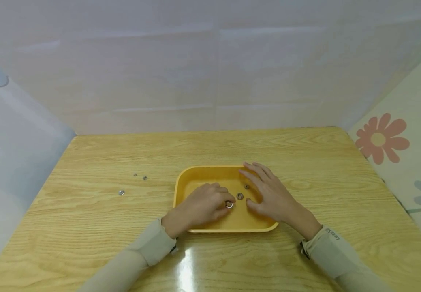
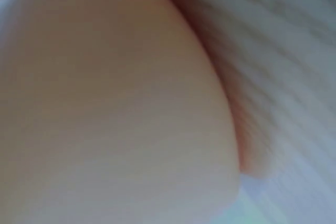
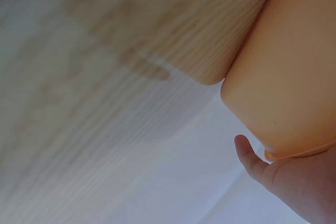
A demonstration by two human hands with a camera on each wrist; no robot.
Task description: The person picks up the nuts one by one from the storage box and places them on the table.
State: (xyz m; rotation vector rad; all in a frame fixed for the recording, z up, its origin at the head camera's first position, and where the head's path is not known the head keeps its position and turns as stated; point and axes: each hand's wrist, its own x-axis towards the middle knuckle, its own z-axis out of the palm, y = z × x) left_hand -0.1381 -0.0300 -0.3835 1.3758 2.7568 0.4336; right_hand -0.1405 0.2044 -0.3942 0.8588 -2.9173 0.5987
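Observation:
A shallow yellow plastic tray [image 1: 210, 172] sits on the wooden table with both hands reaching into it. My left hand [image 1: 204, 205] pinches a shiny metal nut [image 1: 229, 205] between thumb and forefinger, low over the tray's floor. To the right of it lie a hex nut [image 1: 240, 196] and a smaller nut [image 1: 246, 186]. My right hand [image 1: 274, 198] spreads over the tray's right end, thumb inside, fingertips at the far rim, holding nothing. The right wrist view shows the tray's outer wall [image 3: 286, 61] beside that hand [image 3: 310, 187].
On the table [image 1: 86, 227], left of the tray, lie a larger metal nut [image 1: 121, 192], a smaller nut [image 1: 145, 178] and a tiny one [image 1: 135, 174]. A pale sheet [image 1: 210, 81] hangs behind the table; a flower-printed sheet [image 1: 414, 178] borders its right side.

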